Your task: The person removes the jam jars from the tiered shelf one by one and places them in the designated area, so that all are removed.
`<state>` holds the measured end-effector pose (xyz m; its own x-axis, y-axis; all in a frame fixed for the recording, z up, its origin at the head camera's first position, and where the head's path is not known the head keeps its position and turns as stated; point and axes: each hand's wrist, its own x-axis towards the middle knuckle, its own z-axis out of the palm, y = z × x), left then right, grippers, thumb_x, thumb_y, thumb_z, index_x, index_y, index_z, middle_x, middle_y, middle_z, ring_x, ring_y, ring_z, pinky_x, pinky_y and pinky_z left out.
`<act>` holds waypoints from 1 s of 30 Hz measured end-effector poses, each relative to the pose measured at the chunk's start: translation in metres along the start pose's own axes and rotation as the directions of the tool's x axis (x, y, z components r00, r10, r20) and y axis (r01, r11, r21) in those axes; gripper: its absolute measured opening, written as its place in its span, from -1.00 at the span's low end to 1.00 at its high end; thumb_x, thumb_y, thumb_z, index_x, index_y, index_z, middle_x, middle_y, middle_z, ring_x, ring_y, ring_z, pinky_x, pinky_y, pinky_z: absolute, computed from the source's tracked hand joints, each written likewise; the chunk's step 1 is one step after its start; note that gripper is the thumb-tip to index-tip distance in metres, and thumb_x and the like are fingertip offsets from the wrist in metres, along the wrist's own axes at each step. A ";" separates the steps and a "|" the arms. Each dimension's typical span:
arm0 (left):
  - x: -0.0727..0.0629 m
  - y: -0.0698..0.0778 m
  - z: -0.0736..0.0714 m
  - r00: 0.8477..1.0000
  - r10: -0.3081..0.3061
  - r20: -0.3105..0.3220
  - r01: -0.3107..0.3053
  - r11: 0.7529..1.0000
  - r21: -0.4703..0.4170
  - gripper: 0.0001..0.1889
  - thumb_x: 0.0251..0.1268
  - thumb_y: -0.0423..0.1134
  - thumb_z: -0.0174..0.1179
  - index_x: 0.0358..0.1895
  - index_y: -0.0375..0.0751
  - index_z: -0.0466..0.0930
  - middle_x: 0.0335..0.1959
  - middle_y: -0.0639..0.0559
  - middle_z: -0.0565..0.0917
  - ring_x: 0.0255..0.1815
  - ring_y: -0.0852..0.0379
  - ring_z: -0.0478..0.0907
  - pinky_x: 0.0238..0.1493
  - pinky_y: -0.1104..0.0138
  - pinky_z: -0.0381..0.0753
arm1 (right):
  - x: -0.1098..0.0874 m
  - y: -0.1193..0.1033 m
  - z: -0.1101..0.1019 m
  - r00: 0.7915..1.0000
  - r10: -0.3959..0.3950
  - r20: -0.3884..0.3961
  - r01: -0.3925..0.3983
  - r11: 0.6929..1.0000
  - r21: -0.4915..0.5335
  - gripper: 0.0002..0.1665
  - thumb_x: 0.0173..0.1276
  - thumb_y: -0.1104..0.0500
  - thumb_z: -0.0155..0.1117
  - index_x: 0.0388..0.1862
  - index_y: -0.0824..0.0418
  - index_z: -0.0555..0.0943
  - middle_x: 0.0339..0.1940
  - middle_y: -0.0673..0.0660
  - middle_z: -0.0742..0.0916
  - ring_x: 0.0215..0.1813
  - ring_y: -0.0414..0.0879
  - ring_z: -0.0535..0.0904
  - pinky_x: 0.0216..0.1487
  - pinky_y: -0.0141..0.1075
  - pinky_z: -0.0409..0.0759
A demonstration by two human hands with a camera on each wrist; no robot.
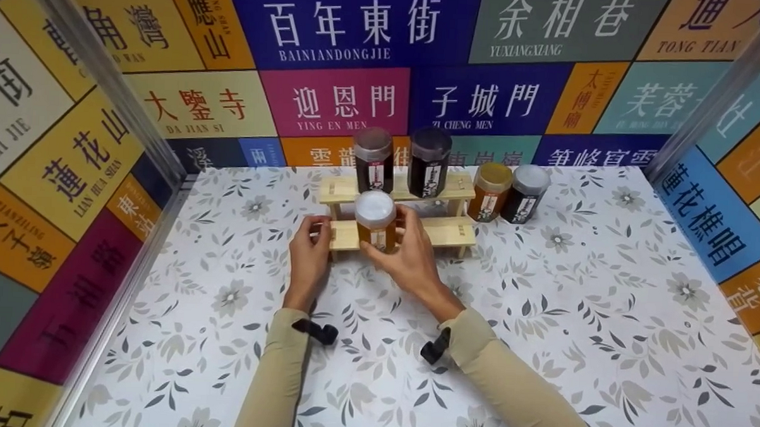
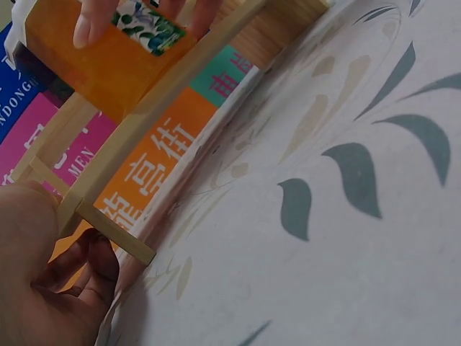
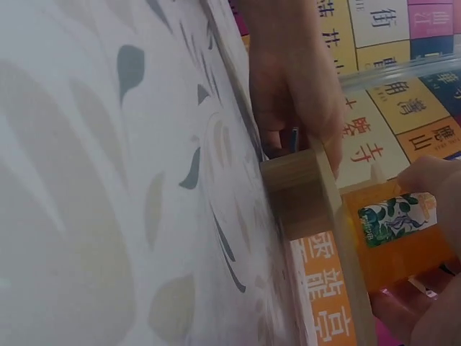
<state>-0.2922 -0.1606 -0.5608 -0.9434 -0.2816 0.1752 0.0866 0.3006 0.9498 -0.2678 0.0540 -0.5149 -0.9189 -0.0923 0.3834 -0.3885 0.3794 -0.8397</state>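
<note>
A small two-step wooden rack (image 1: 347,236) stands on the patterned tabletop. With its fingers curled around the left end of the lower step, my left hand (image 1: 309,249) grips the rack; the left wrist view shows this hand (image 2: 43,267) beside a wooden leg (image 2: 119,234). My right hand (image 1: 410,249) holds an amber jar (image 1: 375,216) with a whitish lid between thumb and fingers. That jar is upright at the lower step, its base against the board in the right wrist view. A printed label (image 3: 396,218) shows on its side.
On the upper step are two dark jars, one (image 1: 373,159) left and one (image 1: 429,161) right. Right of the rack, an amber jar with a yellow lid (image 1: 489,192) stands beside a dark jar with a pale lid (image 1: 525,194). Sign-covered panels (image 1: 333,101) rise behind and at both sides.
</note>
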 end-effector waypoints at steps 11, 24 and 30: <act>0.000 -0.001 0.001 0.999 0.040 -0.013 -0.039 0.999 0.038 -0.77 0.72 -0.12 0.15 0.18 -0.11 0.68 0.00 -0.13 0.75 -0.25 0.04 0.68 -0.43 0.34 0.64 | -0.003 0.020 -0.049 0.999 0.047 0.027 -0.049 0.996 0.073 0.06 0.11 0.02 0.82 0.50 0.08 0.41 0.40 0.18 0.65 0.37 0.16 0.67 0.33 0.05 0.73; 0.002 0.000 -0.002 0.999 0.031 -0.013 -0.030 0.998 0.060 -0.76 0.73 -0.09 0.14 0.19 -0.09 0.67 0.05 -0.11 0.75 -0.13 0.03 0.70 -0.29 0.33 0.67 | 0.000 0.062 -0.132 0.992 0.084 -0.096 -0.076 0.993 0.092 0.04 0.15 0.05 0.80 0.49 0.19 0.40 0.37 0.19 0.62 0.35 0.09 0.61 0.30 0.04 0.75; 0.002 0.000 -0.002 1.000 0.024 -0.002 -0.023 0.999 0.037 -0.75 0.73 -0.08 0.14 0.19 -0.10 0.67 0.06 -0.12 0.75 -0.09 0.01 0.72 -0.21 0.29 0.71 | -0.005 0.076 -0.166 0.981 0.103 -0.164 -0.098 0.994 0.037 0.05 0.17 0.11 0.78 0.52 0.23 0.37 0.38 0.20 0.62 0.33 0.07 0.63 0.23 -0.09 0.79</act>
<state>-0.2932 -0.1629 -0.5603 -0.9405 -0.2761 0.1980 0.0970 0.3403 0.9353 -0.2811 0.2365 -0.5166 -0.9304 0.0993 0.3528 -0.2987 0.3525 -0.8869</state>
